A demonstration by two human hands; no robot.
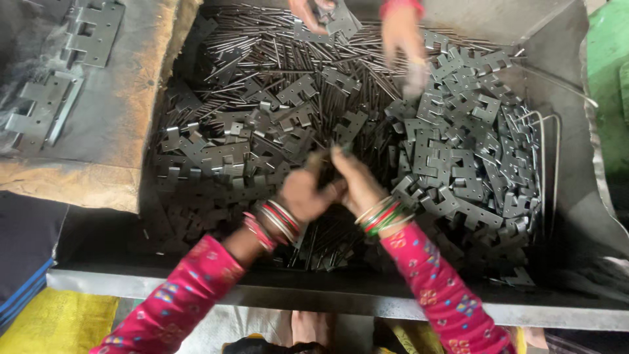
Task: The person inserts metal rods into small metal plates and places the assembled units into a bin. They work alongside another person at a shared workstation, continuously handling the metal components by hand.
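both hands [331, 187] meet, each grip pinched on a thin pin [325, 156] above hinge plates [458, 164].

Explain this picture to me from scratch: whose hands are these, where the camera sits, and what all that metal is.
There is no machine here. The one picture comes from a camera worn on a person's head, looking down at their own two hands. The left hand and right hand, in pink patterned sleeves with coloured bangles, meet over a big grey metal trough. Together they hold something small and dark; the blur hides what it is, and how each grip stands. The trough holds a heap of flat grey notched metal hinge plates lying on a layer of thin metal pins. At the far edge, two hands of another person reach into the same heap. A few more plates rest on the brown ledge on the left.
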